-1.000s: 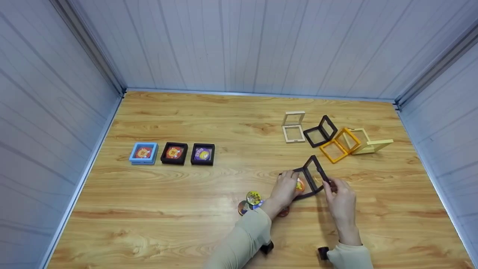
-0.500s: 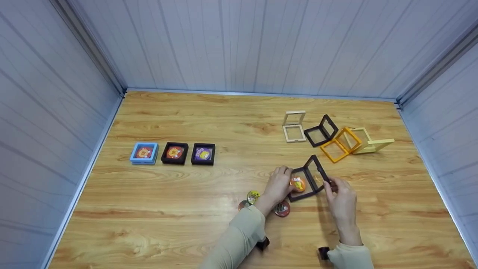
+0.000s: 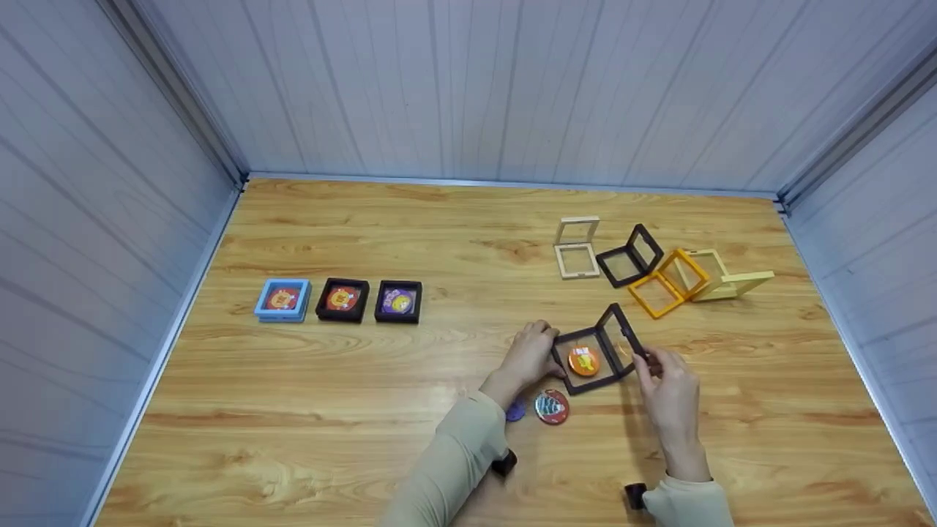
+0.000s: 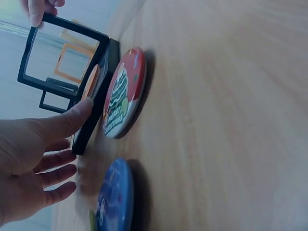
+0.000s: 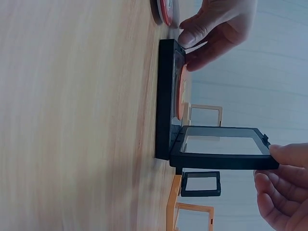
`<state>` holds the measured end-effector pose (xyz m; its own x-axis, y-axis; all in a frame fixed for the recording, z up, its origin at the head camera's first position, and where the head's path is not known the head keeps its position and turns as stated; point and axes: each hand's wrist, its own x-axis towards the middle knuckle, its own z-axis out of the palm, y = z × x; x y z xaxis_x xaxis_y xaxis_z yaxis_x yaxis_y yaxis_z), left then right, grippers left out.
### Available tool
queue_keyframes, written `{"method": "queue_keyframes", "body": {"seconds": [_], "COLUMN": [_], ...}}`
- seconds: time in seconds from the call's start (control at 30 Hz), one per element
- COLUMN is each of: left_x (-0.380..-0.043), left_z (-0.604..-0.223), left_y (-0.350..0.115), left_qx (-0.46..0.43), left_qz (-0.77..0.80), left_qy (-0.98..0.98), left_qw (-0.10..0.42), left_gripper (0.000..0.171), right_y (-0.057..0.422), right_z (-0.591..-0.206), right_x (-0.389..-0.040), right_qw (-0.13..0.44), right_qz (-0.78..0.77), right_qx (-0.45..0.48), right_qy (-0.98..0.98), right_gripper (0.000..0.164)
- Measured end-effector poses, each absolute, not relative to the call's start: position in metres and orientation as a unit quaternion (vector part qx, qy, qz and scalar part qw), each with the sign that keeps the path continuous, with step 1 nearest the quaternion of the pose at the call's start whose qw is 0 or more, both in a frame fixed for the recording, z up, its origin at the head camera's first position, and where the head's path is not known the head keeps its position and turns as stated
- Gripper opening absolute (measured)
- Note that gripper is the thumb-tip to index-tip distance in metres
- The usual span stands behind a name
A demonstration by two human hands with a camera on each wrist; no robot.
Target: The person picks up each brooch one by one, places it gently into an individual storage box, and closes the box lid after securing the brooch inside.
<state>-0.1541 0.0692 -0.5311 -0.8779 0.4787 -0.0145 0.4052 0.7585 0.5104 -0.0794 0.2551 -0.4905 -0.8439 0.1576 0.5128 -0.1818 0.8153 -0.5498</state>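
Observation:
A black hinged display frame (image 3: 594, 384) with clear film lies opened like a book on the table. An orange round badge (image 3: 583, 361) rests on the film of its flat half. My right hand (image 3: 672, 388) pinches the outer edge of the raised lid between thumb and fingers. At the other end, my left hand (image 3: 527, 355) has its thumb against the frame's border, fingers extended, holding no badge. In the left wrist view a red, white and green badge (image 4: 124, 94) lies beside the frame, near a blue badge (image 4: 114, 197); my left forearm hides part of the badge group from the head view.
Toward the back right stand opened frames: white (image 3: 576, 262), black (image 3: 622, 267), orange (image 3: 667, 285) and pale yellow (image 3: 721, 289). At left sit closed frames with badges inside, one blue (image 3: 282, 300) and two black (image 3: 342, 300). Panel walls border the table.
My left hand has let go of the orange badge, leaving it in the frame, and drawn back left to the frame's border. My right hand keeps its hold on the lid.

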Motion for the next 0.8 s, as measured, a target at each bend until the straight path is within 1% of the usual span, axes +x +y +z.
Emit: {"method": "queue_keyframes", "body": {"seconds": [0.13, 0.33, 0.43, 0.57, 0.8], "left_x": [-0.156, -0.158, -0.159, -0.159, -0.160], "left_z": [-0.531, -0.532, -0.533, -0.535, -0.535], "left_y": [0.068, 0.067, 0.066, 0.066, 0.066], "left_qx": [0.238, 0.245, 0.245, 0.245, 0.244], "left_qz": [0.253, 0.248, 0.249, 0.251, 0.254], "left_qy": [0.934, 0.934, 0.934, 0.934, 0.933], "left_qw": [0.080, 0.073, 0.070, 0.068, 0.070], "left_gripper": [0.056, 0.048, 0.047, 0.047, 0.046], "right_y": [0.255, 0.254, 0.252, 0.248, 0.236], "right_z": [-0.490, -0.491, -0.492, -0.492, -0.497], "right_x": [-0.079, -0.079, -0.079, -0.077, -0.074], "right_qw": [0.274, 0.282, 0.278, 0.256, 0.235], "right_qz": [0.307, 0.305, 0.307, 0.316, 0.320], "right_qx": [0.009, 0.023, 0.026, 0.028, 0.063], "right_qy": [-0.912, -0.910, -0.910, -0.913, -0.916], "right_gripper": [0.013, 0.012, 0.012, 0.013, 0.016]}}
